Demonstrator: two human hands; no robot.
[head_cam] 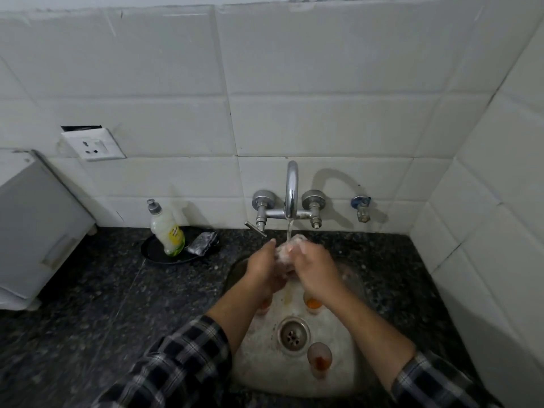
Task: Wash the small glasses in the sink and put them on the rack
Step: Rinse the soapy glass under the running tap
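Left hand (265, 267) and right hand (316, 265) are both curled round a foam-covered small glass (290, 249), held above the sink (259, 372) directly under the running tap (292, 189). Assessment: the item is light, rigid and fragile, and slippery with suds, so it is best gripped round the wall with fingers against thumb, not by the rim. Further soiled glasses (319, 356) stand on the sink floor near the drain (293, 334); no rack is in view.
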